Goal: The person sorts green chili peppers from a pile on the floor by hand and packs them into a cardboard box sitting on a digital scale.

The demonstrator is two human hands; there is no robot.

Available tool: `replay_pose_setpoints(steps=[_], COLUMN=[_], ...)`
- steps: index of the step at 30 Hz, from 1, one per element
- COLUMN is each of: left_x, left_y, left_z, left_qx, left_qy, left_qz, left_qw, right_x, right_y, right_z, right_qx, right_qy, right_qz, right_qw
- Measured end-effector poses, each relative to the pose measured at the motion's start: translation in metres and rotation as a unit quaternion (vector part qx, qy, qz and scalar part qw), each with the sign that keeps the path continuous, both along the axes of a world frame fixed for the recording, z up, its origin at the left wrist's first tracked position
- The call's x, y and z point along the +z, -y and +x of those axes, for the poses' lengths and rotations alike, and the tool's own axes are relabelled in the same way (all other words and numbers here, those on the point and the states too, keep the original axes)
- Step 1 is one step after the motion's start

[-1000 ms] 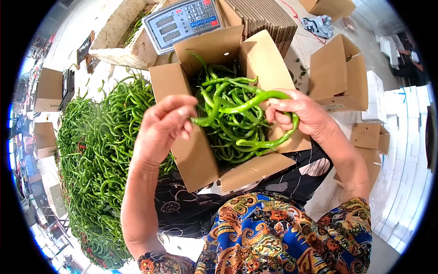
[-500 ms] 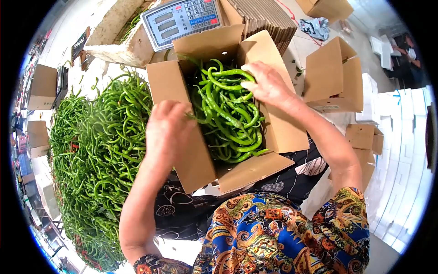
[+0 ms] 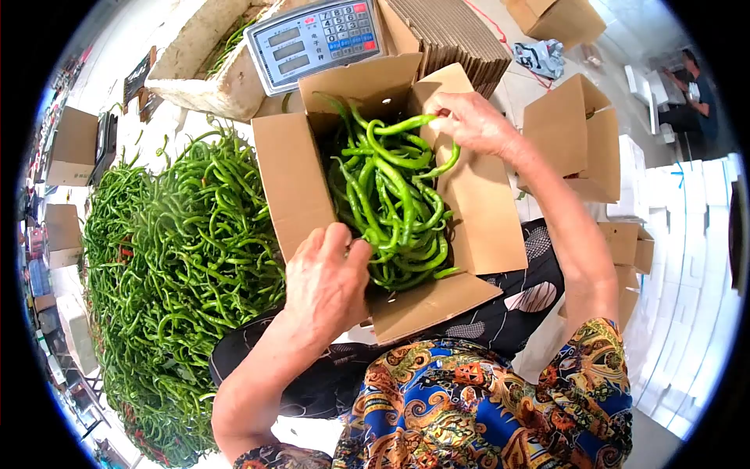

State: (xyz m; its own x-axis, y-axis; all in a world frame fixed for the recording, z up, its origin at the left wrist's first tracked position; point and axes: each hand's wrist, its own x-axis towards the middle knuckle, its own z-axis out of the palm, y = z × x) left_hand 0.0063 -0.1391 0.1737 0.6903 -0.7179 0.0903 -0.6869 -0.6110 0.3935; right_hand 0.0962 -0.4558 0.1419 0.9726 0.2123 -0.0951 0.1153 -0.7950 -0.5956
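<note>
An open cardboard box [image 3: 293, 184] stands before my lap, its flaps spread and many long green peppers [image 3: 398, 187] inside. My right hand [image 3: 473, 123] pinches the end of a curved pepper [image 3: 410, 125] over the box's upper right side. My left hand [image 3: 326, 270] is at the box's lower left edge, fingers curled; what they hold, if anything, is hidden. A large heap of green peppers [image 3: 187, 266] lies to the left of the box.
A scale display [image 3: 316, 43] stands behind the box, beside a white foam crate [image 3: 191, 86] and stacked flat cardboard [image 3: 449, 39]. Another open box [image 3: 558, 129] is at the right. A person [image 3: 695, 98] sits at the far right. White foam boxes [image 3: 687, 266] line the right side.
My right hand has lifted a pepper end near the box's right flap. My left hand has moved down and right to the box's lower left edge. The peppers in the box have shifted.
</note>
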Motion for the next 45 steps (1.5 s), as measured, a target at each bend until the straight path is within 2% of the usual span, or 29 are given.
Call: replay_pose_setpoints(steps=[2, 5, 6, 9, 10, 13, 14, 17, 18, 21, 24, 25, 27, 29, 31, 33, 36, 39, 40, 41, 42, 43, 44, 45], left_x=[0.004, 0.005, 0.004, -0.006, -0.010, -0.013, -0.011, -0.009, -0.007, -0.007, -0.007, -0.009, -0.012, -0.003, -0.003, -0.002, -0.001, -0.002, -0.006, -0.010, -0.015, -0.018, -0.017, -0.035], left_y=[-0.004, -0.010, -0.011, -0.007, -0.006, -0.007, -0.009, -0.008, -0.009, -0.012, -0.016, -0.019, -0.021, -0.021, -0.022, -0.022, -0.023, -0.021, -0.020, -0.020, -0.016, -0.012, -0.010, -0.010], left_z=[0.006, 0.015, 0.017, 0.019, 0.019, 0.018, 0.016, 0.011, 0.011, 0.015, 0.019, 0.020, 0.023, 0.026, 0.028, 0.028, 0.028, 0.028, 0.031, 0.033, 0.033, 0.031, 0.026, 0.020], left_qx=[0.025, 0.055, 0.059, 0.073, 0.080, 0.056, 0.030, 0.011, 0.017, 0.044, 0.056, 0.061, 0.067, 0.089, 0.091, 0.095, 0.101, 0.093, 0.088, 0.086, 0.092, 0.105, 0.082, 0.023], left_qy=[0.000, -0.010, -0.017, -0.052, -0.066, -0.071, -0.060, -0.055, -0.065, -0.100, -0.091, -0.091, -0.088, -0.106, -0.102, -0.115, -0.119, -0.115, -0.108, -0.100, -0.101, -0.102, -0.107, -0.090], left_qz=[-0.017, -0.058, -0.065, -0.036, -0.017, 0.009, -0.017, -0.027, 0.004, 0.030, 0.010, 0.000, -0.020, -0.030, -0.046, -0.047, -0.048, -0.057, -0.068, -0.077, -0.062, -0.042, -0.004, 0.055], left_qw=[1.000, 0.997, 0.996, 0.995, 0.994, 0.996, 0.998, 0.998, 0.998, 0.994, 0.994, 0.994, 0.994, 0.990, 0.990, 0.988, 0.987, 0.987, 0.988, 0.988, 0.989, 0.988, 0.991, 0.994], right_x=[0.005, 0.006, -0.014, -0.048, -0.047, -0.037, -0.031, 0.003, 0.020, 0.033, 0.053, 0.045, 0.012, 0.028, 0.020, 0.010, -0.007, -0.012, -0.013, -0.015, -0.023, -0.034, -0.041, -0.033], right_y=[-0.008, -0.028, -0.027, -0.035, -0.040, -0.049, -0.049, -0.043, -0.040, -0.018, -0.017, -0.010, 0.018, 0.002, -0.014, -0.012, 0.001, -0.011, -0.018, -0.034, -0.038, -0.043, -0.047, -0.057], right_z=[-0.001, 0.003, 0.010, 0.015, 0.015, 0.004, 0.004, 0.012, 0.016, 0.028, 0.019, 0.019, 0.023, 0.012, -0.004, 0.000, 0.002, -0.004, -0.002, -0.007, -0.011, -0.014, -0.020, -0.028], right_qx=[0.032, -0.039, -0.015, -0.022, -0.025, 0.081, 0.127, 0.092, 0.066, 0.115, 0.041, 0.004, -0.057, -0.109, -0.181, -0.155, -0.290, -0.271, -0.214, -0.174, -0.072, 0.038, 0.092, 0.134], right_qy=[0.048, 0.070, 0.169, 0.148, 0.131, 0.192, 0.182, 0.214, 0.178, 0.022, -0.114, -0.103, -0.198, -0.296, -0.209, -0.129, -0.182, -0.135, -0.180, -0.081, 0.075, 0.228, 0.208, 0.116], right_qz=[0.022, 0.048, 0.011, -0.101, -0.193, -0.186, -0.176, -0.113, -0.141, -0.146, 0.025, 0.055, 0.087, 0.071, 0.063, -0.043, 0.134, 0.168, 0.159, 0.076, 0.019, -0.031, -0.007, -0.094], right_qw=[0.998, 0.996, 0.985, 0.983, 0.972, 0.960, 0.959, 0.966, 0.972, 0.982, 0.992, 0.993, 0.975, 0.946, 0.959, 0.978, 0.930, 0.938, 0.947, 0.978, 0.994, 0.972, 0.974, 0.980])
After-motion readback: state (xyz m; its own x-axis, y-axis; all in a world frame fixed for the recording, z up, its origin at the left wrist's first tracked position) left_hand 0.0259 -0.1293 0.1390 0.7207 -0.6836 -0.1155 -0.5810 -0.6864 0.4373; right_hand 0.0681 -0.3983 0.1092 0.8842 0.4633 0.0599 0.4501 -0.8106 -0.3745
